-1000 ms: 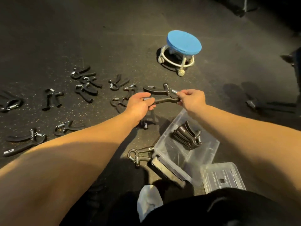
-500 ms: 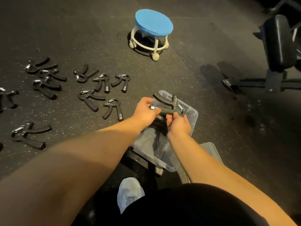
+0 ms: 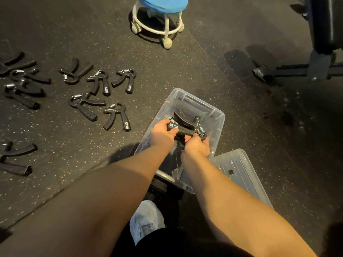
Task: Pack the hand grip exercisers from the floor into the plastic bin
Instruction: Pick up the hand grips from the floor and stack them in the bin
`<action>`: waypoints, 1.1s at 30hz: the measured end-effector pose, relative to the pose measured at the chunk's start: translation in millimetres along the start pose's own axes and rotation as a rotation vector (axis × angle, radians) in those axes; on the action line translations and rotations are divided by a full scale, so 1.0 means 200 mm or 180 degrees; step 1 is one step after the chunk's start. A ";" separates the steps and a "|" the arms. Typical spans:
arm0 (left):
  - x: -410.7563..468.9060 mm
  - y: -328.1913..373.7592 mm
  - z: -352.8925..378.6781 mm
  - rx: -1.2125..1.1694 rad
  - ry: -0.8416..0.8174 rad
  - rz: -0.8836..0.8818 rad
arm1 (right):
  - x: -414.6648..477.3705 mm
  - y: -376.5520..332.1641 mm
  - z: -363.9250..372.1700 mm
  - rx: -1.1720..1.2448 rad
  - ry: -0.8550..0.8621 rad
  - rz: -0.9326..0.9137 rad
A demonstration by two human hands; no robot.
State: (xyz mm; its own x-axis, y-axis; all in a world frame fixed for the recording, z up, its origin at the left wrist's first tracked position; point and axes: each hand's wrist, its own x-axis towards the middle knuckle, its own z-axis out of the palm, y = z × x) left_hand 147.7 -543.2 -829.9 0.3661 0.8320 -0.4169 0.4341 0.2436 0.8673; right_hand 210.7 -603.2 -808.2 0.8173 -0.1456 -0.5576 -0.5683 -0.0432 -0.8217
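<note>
Both of my hands hold one black hand grip exerciser inside the clear plastic bin on the floor. My left hand grips its handle ends on the left. My right hand grips the spring end on the right. More dark exercisers lie in the bin under my hands, mostly hidden. Several black exercisers lie scattered on the dark rubber floor to the left.
The bin's clear lid lies right of the bin. A blue-topped rolling stool stands at the top middle. A black bench frame fills the top right. My pale shoe is below the bin.
My hands brought the exerciser from over the floor to the bin and lowered it inside. The view swung right and down, nearer the bin.
</note>
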 end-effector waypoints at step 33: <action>0.23 -0.08 0.13 -0.0092 -0.0344 0.0244 | 0.25 0.17 0.08 0.0625 -0.0170 0.0444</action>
State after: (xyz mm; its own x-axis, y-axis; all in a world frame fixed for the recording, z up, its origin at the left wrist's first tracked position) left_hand 180.1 -522.1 -869.5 0.4846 0.7904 -0.3747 0.3780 0.1971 0.9046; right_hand 233.9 -595.2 -865.3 0.7391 -0.0840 -0.6683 -0.6507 0.1674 -0.7407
